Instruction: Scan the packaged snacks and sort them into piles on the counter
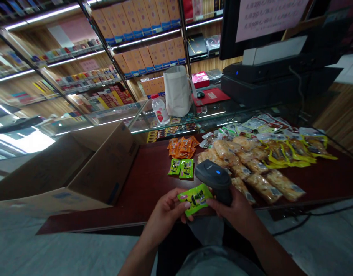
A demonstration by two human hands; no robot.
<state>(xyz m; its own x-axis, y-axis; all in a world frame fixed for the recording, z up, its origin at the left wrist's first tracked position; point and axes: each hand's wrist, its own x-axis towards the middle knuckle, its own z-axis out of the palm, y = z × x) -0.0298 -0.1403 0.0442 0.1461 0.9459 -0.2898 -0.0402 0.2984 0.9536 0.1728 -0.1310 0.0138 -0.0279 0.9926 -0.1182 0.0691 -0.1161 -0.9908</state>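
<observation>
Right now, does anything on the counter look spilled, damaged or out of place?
Nothing stands out. The orange packets are loosely heaped, but no spill shows; the green packet in the left hand shows no visible tear, and the bottle stands capped.

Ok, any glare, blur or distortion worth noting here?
Head view: white glare blows out detail at far left; strip lights glow hard along the shelves. Head view: shelf uprights lean, from tilt or lens distortion, can't tell which. Head view: green packet is clear in outline, its fine print too soft to read.
</observation>
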